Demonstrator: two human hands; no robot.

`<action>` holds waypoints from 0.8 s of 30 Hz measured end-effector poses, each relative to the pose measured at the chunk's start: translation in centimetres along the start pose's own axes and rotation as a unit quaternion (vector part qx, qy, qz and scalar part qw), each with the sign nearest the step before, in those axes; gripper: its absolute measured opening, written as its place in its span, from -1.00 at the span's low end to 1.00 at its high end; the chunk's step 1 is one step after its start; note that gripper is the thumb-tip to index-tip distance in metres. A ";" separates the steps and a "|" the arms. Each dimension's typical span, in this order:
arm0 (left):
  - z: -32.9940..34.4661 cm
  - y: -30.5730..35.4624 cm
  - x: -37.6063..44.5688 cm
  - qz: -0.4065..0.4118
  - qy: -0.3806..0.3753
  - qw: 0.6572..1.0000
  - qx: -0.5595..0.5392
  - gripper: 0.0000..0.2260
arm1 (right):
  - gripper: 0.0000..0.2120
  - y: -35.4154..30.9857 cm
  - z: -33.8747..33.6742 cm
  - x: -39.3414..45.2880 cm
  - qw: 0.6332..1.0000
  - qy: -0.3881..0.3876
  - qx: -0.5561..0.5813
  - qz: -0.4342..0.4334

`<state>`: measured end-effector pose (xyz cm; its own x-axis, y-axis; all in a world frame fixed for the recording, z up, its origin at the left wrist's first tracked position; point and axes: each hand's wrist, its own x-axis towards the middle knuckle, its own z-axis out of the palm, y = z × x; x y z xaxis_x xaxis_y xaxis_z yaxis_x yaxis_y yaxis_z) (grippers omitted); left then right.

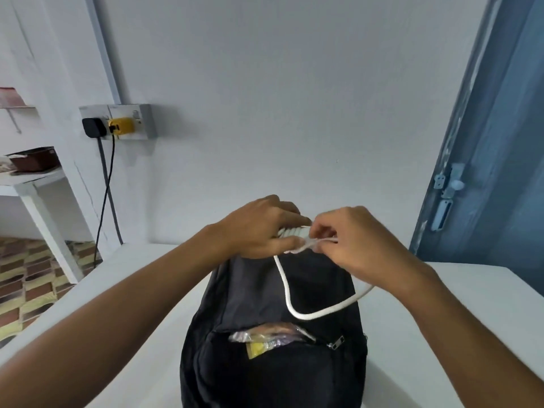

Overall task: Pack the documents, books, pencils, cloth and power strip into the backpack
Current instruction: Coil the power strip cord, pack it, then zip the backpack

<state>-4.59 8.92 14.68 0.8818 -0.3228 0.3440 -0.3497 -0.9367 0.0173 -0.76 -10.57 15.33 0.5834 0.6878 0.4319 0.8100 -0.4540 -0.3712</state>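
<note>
Power strip [290,231] coil is held in left hand [259,228], cord [294,301] end pinched by right hand [347,242], above backpack [265,363] near worktop's [441,319] far edge.

Above the black fabric backpack [273,334] on the white counter [471,304], the left hand [259,228] grips a coiled white power cord [291,231]; the right hand [350,240] pinches its loose loop; clear plastic packet [265,338] shows in the open pocket.

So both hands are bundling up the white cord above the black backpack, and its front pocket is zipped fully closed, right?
Not quite. The head view shows the front pocket open, with a plastic packet poking out. The rest holds: left hand and right hand work the white cord above the black backpack.
</note>
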 end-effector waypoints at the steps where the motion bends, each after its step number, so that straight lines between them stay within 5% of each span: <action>1: 0.0 0.0 -0.2 0.003 -0.015 1.000 -0.010 -0.66 | -0.87 0.1 -1.0 0.3 1.000 0.016 -0.008 -0.007; 5: 0.4 0.6 -1.3 0.007 -0.016 0.992 -0.123 -0.63 | -0.66 0.8 -3.6 1.1 0.999 0.023 -0.004 -0.039; 10: 0.1 1.7 -2.0 -0.065 0.053 0.948 -0.307 -0.61 | -0.57 3.5 -4.2 3.5 0.983 -0.063 0.174 0.000; 14: 0.2 2.4 -2.3 -0.097 0.099 0.919 -0.368 -0.66 | -0.74 4.9 -3.0 4.1 0.932 -0.081 0.353 0.004; 17: 0.3 3.0 -2.7 -0.138 0.139 0.857 -0.477 -0.57 | -0.94 5.0 -0.9 3.8 0.885 -0.109 0.454 0.000; 20: 0.6 3.6 -2.3 -0.179 0.156 0.792 -0.563 -0.35 | -0.73 4.0 1.5 3.5 0.789 -0.112 0.599 0.081; 24: 1.1 3.0 -2.2 -0.258 0.132 0.688 -0.665 -0.45 | -0.60 2.8 3.7 3.7 0.847 -0.074 0.511 0.126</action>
<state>-7.24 6.71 12.90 0.9701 0.2072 0.1264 -0.1478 0.0916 0.9848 3.49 -7.19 12.87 0.6553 0.7395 0.1538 0.1432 0.0782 -0.9866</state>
